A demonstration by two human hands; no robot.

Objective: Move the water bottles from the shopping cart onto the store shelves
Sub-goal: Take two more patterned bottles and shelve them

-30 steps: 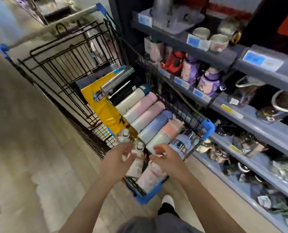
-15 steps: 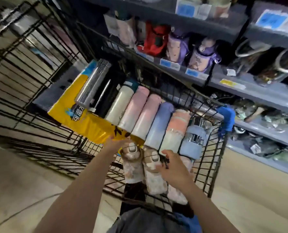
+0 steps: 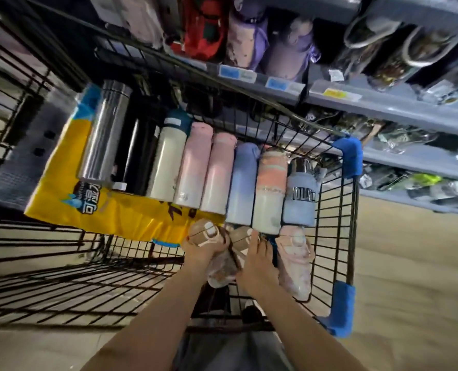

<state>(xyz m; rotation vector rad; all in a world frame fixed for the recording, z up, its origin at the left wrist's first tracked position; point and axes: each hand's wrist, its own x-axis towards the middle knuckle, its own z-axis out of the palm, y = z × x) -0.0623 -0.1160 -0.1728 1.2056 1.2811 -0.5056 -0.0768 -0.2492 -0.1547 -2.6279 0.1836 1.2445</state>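
Now the left hand (image 3: pixel 199 253) grips one marbled pink bottle (image 3: pixel 205 232) near its cap, at the near end of the cart (image 3: pixel 352 162). The right hand (image 3: pixel 257 266) wraps around a second marbled bottle (image 3: pixel 240 238) just beside it. A third marbled bottle (image 3: pixel 296 266) lies to the right. A row of bottles (image 3: pixel 217 172) lies side by side farther in, on a yellow bag (image 3: pixel 62 178). The shelves (image 3: pixel 383 105) are on the far right.

The two held bottles touch, so they could bump or slip on the way up. A strap might catch on the cart wires.

The bag has writing, too blurry to read. The blue sleeve bottle (image 3: pixel 301 194) has silver letters, unclear too.
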